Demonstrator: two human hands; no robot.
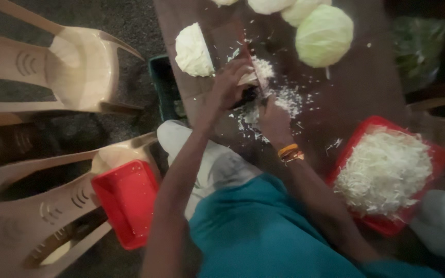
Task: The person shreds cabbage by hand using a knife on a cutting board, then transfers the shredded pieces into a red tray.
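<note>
My left hand [228, 83] presses on a small piece of cabbage [248, 78] on the dark brown table [356, 92]. Just right of it, my right hand [274, 119], with orange bangles on the wrist, grips a knife [253, 77] whose dark handle shows between the two hands. The blade runs up beside the cabbage piece. Shredded cabbage [287, 98] lies scattered around both hands. A cut half cabbage [193, 50] sits to the left of my left hand. A whole green cabbage [324, 35] lies at the far right.
A red tray [438, 154] heaped with shredded cabbage stands at the right. An empty red tray [127, 198] rests on a beige plastic chair [37, 216] at lower left; another chair [78, 67] lies at upper left. More cabbages [284, 6] sit at the top edge.
</note>
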